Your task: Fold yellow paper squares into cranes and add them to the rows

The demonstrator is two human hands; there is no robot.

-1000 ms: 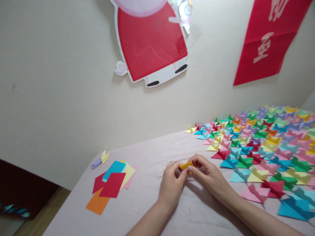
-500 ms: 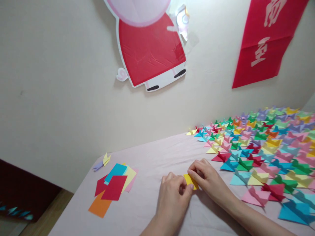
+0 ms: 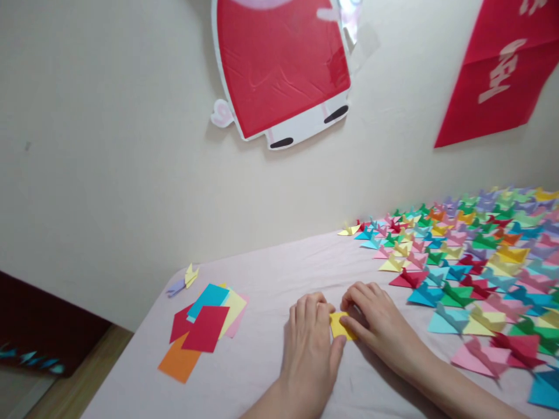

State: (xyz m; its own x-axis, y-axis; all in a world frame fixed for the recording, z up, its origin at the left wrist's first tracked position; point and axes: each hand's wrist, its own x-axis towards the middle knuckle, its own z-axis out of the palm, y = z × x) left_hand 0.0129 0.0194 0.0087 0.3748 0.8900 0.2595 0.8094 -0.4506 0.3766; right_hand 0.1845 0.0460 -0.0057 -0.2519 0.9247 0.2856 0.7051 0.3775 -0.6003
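Observation:
A small folded piece of yellow paper (image 3: pixel 340 327) lies on the pale cloth between my hands. My left hand (image 3: pixel 309 343) rests at its left edge, fingers stretched forward and thumb spread apart, with the index fingertip near the top of the paper. From the other side, my right hand (image 3: pixel 371 317) has its thumb on the paper and its fingers curled around behind; the fingertips are partly hidden. To the left is a loose pile of paper pieces, with a red sheet (image 3: pixel 206 329) on top and an orange sheet (image 3: pixel 179 361) sticking out below.
Many folded paper cranes (image 3: pixel 483 285) in mixed colours stand in rows to the right. Two small folded pieces (image 3: pixel 191 276), yellow and purple, lie near the back left corner. A wall with a red cartoon cutout (image 3: pixel 283 64) and a red banner (image 3: pixel 498 75) rises behind.
My left hand has loosened from a pinch, its fingers now straighter and its thumb apart. My right thumb lies on the yellow paper. The view has shifted slightly.

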